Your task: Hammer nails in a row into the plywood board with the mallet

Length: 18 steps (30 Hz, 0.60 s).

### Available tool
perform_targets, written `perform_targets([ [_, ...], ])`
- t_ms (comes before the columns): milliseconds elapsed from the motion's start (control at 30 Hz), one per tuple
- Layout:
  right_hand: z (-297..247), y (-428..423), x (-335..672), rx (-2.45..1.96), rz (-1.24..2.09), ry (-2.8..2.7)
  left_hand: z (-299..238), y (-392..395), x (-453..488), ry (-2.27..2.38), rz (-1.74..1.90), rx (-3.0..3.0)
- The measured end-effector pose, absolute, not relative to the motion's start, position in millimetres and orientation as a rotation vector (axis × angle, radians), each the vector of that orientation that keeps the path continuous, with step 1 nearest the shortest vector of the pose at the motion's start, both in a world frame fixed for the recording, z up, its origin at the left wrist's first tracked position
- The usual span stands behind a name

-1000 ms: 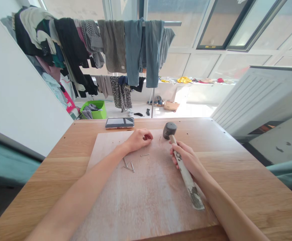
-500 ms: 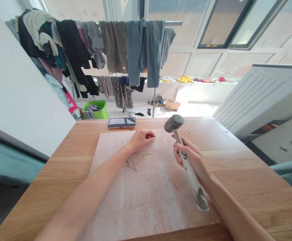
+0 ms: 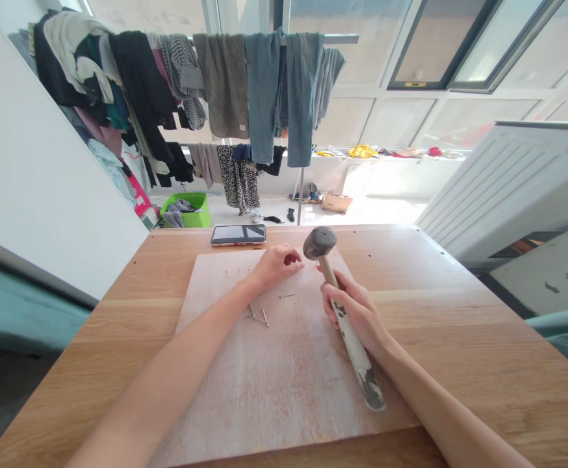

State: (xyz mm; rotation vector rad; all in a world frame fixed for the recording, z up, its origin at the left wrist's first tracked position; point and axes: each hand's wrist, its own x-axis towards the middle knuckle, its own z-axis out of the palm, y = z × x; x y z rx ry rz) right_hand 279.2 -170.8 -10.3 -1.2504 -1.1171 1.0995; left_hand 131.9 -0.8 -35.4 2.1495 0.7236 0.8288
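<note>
My right hand (image 3: 355, 312) is wrapped round the pale wooden handle of a mallet (image 3: 319, 242) with a dark rubber head. The head hangs just above the far part of a light plywood board (image 3: 284, 377), close to my left fingertips. My left hand (image 3: 275, 265) rests on the board with fingers pinched together; what they pinch is too small to make out. Several loose nails (image 3: 259, 313) lie on the board beside my left wrist.
The board lies on a wooden table (image 3: 483, 338). A tablet or phone (image 3: 238, 234) sits at the table's far edge. Beyond stand a clothes rack (image 3: 245, 91) hung with laundry, a green basket (image 3: 186, 211) on the floor, and white panels at right.
The mallet rose from the board half a second ago, and now its head has come down and leftward, close to my left fingers. My left hand has hardly moved.
</note>
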Motion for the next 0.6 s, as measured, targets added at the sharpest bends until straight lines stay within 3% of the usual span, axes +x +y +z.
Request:
perform_targets([
  [600,-11.2,-170.5,280.1,-1.342,1.092,-1.144,-34.5,-1.0,132.1,0.695,0.851,2.169],
])
